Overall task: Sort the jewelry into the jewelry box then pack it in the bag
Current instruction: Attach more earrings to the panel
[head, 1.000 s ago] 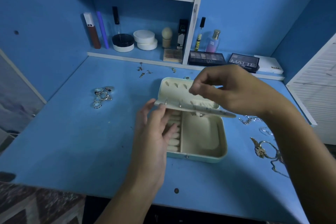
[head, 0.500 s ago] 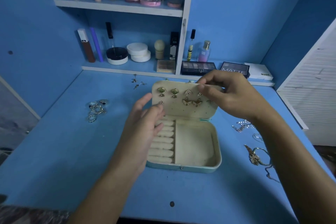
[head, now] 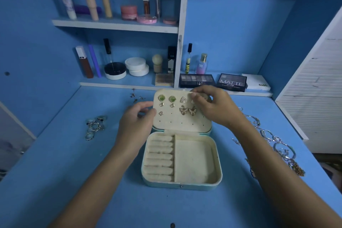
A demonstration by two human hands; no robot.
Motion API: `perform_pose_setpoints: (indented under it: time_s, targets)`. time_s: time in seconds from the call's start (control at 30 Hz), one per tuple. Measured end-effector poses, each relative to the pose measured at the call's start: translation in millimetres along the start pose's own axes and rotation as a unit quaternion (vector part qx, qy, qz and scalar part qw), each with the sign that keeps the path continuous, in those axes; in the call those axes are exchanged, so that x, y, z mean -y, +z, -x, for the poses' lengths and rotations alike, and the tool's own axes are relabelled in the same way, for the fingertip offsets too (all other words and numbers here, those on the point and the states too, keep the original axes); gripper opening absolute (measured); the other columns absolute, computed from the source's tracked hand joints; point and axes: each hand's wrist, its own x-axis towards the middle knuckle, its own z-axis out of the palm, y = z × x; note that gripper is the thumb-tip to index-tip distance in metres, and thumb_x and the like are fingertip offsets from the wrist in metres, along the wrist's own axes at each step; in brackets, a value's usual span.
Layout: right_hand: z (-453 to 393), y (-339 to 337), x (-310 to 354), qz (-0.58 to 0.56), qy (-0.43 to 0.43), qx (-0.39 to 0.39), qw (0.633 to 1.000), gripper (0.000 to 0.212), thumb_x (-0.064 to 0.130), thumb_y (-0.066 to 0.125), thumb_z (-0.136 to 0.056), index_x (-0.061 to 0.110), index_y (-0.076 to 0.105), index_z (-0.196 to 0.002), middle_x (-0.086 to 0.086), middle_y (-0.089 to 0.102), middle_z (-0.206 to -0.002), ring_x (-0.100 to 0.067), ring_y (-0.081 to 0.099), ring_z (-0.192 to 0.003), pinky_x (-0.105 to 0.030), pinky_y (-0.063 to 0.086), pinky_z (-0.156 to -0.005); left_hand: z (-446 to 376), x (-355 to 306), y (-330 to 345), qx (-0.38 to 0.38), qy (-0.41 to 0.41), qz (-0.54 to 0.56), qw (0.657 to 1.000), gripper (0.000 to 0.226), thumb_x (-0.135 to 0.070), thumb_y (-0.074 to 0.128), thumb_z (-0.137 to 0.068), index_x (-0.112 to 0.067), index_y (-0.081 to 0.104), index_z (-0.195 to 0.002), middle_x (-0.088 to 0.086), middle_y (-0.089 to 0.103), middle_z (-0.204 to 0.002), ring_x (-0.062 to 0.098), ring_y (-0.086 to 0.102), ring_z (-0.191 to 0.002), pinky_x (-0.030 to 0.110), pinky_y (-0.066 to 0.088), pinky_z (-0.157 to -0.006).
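Note:
A pale green jewelry box lies open on the blue desk, its cream lid panel raised and studded with several gold earrings. My left hand holds the lid's left edge with curled fingers. My right hand pinches at the lid's upper right, over an earring there. The ring rolls and the right compartment of the box hold nothing. Rings lie in a cluster at the left. Bracelets and chains lie at the right. No bag is in view.
A few small earrings lie behind the box near the shelf. Cosmetics stand on both shelves, and eyeshadow palettes lie on the ledge behind the box. A white slatted panel stands at the right.
The lid panel has swung up from tilted over the box to upright, showing the earrings. My right hand stays at its upper right; my left hand has moved to the lid's left edge.

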Motion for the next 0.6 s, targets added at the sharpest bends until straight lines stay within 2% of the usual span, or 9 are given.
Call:
perform_pose_setpoints:
  time_s: [0.13,0.23,0.33,0.43,0.6]
  targets:
    - [-1,9,-13,0.019,0.029,0.01,0.999,0.017,0.043,0.061,-0.095,0.03,0.07,-0.101,0.021,0.067,-0.085,-0.009,0.062,-0.081,-0.02,0.047,-0.071,-8,14,6,-0.014,0.028,-0.047,0.998,0.02,-0.023,0.061,-0.092,-0.028,0.069,-0.109,-0.008,0.061,-0.113,0.001,0.059,-0.094,0.017,0.043,-0.077]
    - [1,13,-21,0.01,0.048,0.01,0.999,0.018,0.041,0.062,-0.095,0.028,0.071,-0.103,0.017,0.068,-0.091,-0.008,0.062,-0.09,-0.014,0.044,-0.073,-10,18,7,-0.017,0.032,-0.061,0.997,0.019,-0.023,0.06,-0.092,-0.027,0.068,-0.109,-0.013,0.059,-0.11,-0.006,0.058,-0.089,0.015,0.043,-0.076]
    - [3,16,-23,0.008,0.054,0.015,0.998,0.021,0.041,0.062,-0.095,0.025,0.071,-0.107,0.011,0.07,-0.095,-0.01,0.062,-0.093,-0.022,0.046,-0.079,-11,22,9,-0.022,0.041,-0.077,0.996,0.016,-0.023,0.06,-0.093,-0.029,0.066,-0.106,-0.015,0.057,-0.106,-0.016,0.054,-0.084,0.013,0.044,-0.074]
    - [3,19,-24,0.003,0.063,0.019,0.998,0.024,0.042,0.063,-0.095,0.023,0.071,-0.108,0.009,0.071,-0.096,-0.01,0.063,-0.092,-0.024,0.048,-0.08,-12,26,11,-0.024,0.047,-0.094,0.994,0.016,-0.023,0.061,-0.093,-0.029,0.065,-0.106,-0.016,0.059,-0.104,-0.017,0.055,-0.083,0.006,0.039,-0.066]
    - [1,21,-28,0.007,0.082,0.027,0.996,0.026,0.045,0.063,-0.094,0.023,0.07,-0.105,0.006,0.072,-0.095,-0.011,0.065,-0.091,-0.027,0.051,-0.08,-14,29,12,-0.022,0.051,-0.106,0.993,0.013,-0.024,0.06,-0.094,-0.031,0.064,-0.104,-0.017,0.06,-0.099,-0.022,0.053,-0.077,0.004,0.038,-0.062]
